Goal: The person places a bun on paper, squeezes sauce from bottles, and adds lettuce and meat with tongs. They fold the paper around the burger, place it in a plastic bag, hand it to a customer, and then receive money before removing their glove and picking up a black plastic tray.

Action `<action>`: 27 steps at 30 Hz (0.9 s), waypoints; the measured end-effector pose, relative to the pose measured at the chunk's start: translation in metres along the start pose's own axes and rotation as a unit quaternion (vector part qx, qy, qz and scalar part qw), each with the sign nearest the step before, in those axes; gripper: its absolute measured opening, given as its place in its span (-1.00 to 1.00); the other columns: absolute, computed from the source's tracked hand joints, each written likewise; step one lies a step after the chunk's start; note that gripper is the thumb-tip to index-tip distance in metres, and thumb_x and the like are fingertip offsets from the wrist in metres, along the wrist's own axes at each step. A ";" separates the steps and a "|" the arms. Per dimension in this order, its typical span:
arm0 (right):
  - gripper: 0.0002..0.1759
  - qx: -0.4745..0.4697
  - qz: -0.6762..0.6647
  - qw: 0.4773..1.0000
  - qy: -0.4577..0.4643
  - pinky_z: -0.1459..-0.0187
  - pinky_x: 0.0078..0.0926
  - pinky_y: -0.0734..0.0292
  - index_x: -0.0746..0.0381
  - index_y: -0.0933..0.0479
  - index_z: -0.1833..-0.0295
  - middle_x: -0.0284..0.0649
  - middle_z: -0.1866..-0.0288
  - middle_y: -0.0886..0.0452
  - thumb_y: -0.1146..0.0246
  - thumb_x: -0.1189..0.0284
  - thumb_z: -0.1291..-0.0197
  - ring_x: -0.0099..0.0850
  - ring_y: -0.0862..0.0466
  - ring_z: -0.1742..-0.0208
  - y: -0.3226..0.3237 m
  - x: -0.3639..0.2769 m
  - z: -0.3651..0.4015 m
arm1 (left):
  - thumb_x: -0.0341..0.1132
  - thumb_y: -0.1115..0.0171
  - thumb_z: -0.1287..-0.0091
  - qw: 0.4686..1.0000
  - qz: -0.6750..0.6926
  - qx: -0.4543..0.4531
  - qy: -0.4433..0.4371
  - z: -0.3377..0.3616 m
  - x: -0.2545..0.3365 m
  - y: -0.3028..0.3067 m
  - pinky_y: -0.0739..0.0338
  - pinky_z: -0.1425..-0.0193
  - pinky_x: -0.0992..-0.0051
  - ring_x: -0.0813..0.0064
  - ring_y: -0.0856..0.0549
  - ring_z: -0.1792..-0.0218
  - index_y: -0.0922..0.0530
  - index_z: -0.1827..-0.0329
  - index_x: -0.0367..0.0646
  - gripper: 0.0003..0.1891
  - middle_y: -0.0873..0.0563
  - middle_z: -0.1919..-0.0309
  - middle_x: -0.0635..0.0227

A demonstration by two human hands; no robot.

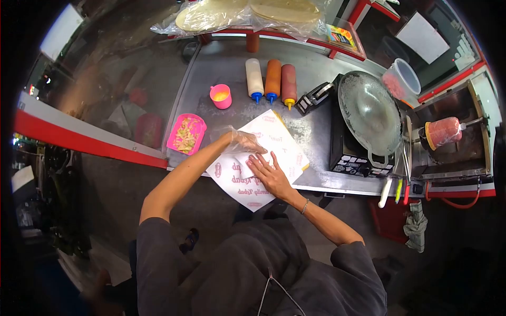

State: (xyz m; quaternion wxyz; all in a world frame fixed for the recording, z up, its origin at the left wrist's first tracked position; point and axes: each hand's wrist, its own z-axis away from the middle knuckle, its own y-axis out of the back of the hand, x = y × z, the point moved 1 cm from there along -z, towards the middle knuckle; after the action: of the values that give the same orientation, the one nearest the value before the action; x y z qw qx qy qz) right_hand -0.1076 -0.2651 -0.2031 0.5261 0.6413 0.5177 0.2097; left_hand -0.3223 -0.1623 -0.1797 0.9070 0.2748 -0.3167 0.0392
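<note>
Seeing a white wrapping-paper sheet with pink printed lettering laid diagonally on the grey stainless-steel counter, near corner overhanging the front edge. Pinned by both hands: left hand in a clear plastic glove, open and flat on the upper middle of the sheet; bare right hand palm down just below it, fingers spread. Close together, not visibly touching, gripping nothing.

Around it: pink rectangular tray of chopped vegetables just left of the sheet, small pink cup of yellow sauce behind, three squeeze bottles (white, orange, reddish-brown) in a row further back, round grey griddle pan on a black burner to the right.

Risks, judged from the layout:
- Could slide off the front, given the overhang and smooth steel; easy to trigger by lifting both palms at once.
- Could crease or tear under uneven pressing.
- Could snag the loose glove on a paper edge and drag the sheet.
- Could clip the tray with the left forearm, passing right beside it.
- Could scorch a corner if pushed right toward the burner (heat state not tellable).
</note>
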 end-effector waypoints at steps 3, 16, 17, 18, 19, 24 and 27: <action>-0.32 0.040 -0.003 0.999 0.017 -0.57 0.34 -0.04 0.12 -0.39 -0.53 -0.23 -0.55 -0.44 -0.26 0.50 -0.27 -0.31 -0.38 -0.59 0.020 -0.003 -0.001 | 0.19 -0.23 -0.42 0.982 0.180 -0.043 -0.047 0.044 0.015 0.004 -0.57 -0.21 0.28 0.27 -0.68 -0.12 -0.63 -0.23 -0.26 -0.35 -0.74 -0.09 0.09; -0.51 0.301 -0.257 0.855 -0.336 -0.18 -0.03 -0.62 0.25 -0.52 -0.30 -0.04 -0.28 -0.62 -0.41 0.45 -0.27 -0.16 -0.72 -0.21 0.074 0.059 -0.026 | -0.19 -0.46 -0.36 0.730 0.662 0.152 -0.072 0.071 0.004 -0.071 -0.75 0.14 0.37 0.49 -0.78 0.15 -0.60 -0.16 -0.32 -0.55 -0.76 0.08 0.27; -0.50 0.347 -0.346 0.768 -0.413 -0.04 -0.16 -0.71 0.26 -0.48 -0.33 -0.02 -0.26 -0.61 -0.39 0.39 -0.33 -0.14 -0.75 -0.14 0.059 0.096 -0.030 | -0.19 -0.46 -0.36 0.732 0.660 0.147 -0.077 0.079 0.012 -0.078 -0.75 0.14 0.37 0.49 -0.78 0.15 -0.60 -0.16 -0.32 -0.55 -0.76 0.08 0.27; -0.50 0.373 -0.424 0.689 -0.455 0.03 -0.20 -0.75 0.29 -0.46 -0.33 -0.02 -0.24 -0.60 -0.38 0.37 -0.35 -0.12 -0.75 -0.08 0.061 0.117 -0.045 | -0.24 -0.46 -0.37 0.686 0.700 0.180 -0.079 0.086 0.018 -0.085 -0.75 0.10 0.36 0.48 -0.78 0.14 -0.60 -0.17 -0.32 -0.58 -0.76 0.07 0.28; -0.49 0.394 -0.495 0.601 -0.489 0.10 -0.23 -0.79 0.31 -0.45 -0.33 -0.03 -0.22 -0.59 -0.37 0.35 -0.37 -0.09 -0.76 -0.03 0.064 0.138 -0.060 | -0.29 -0.45 -0.37 0.637 0.737 0.213 -0.080 0.090 0.018 -0.091 -0.75 0.05 0.34 0.48 -0.77 0.13 -0.60 -0.17 -0.32 -0.59 -0.76 0.07 0.29; -0.52 0.422 -0.569 0.421 -0.566 0.13 -0.07 -0.86 0.46 -0.42 -0.28 0.07 -0.24 -0.52 -0.32 0.41 -0.37 0.06 -0.75 0.03 0.059 0.201 -0.099 | -0.30 -0.46 -0.37 0.658 0.690 0.293 -0.073 0.034 -0.034 -0.124 -0.67 -0.01 0.44 0.53 -0.73 0.12 -0.60 -0.21 -0.31 -0.58 -0.75 0.04 0.34; -0.58 0.428 -0.574 0.387 -0.580 0.13 0.04 -0.85 0.52 -0.44 -0.22 0.10 -0.17 -0.56 -0.26 0.47 -0.38 0.10 -0.74 0.05 0.059 0.209 -0.100 | -0.21 -0.45 -0.40 0.721 0.615 0.309 -0.084 0.020 -0.040 -0.119 -0.60 0.03 0.49 0.60 -0.68 0.14 -0.63 -0.19 -0.32 -0.56 -0.75 0.07 0.37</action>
State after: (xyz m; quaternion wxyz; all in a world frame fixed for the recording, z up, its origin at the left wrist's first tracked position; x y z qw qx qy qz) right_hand -0.0838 -0.0297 -0.1720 0.3500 0.2983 0.3533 -0.8147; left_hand -0.3360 -0.2691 -0.2471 0.5179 0.2870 -0.4615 0.6607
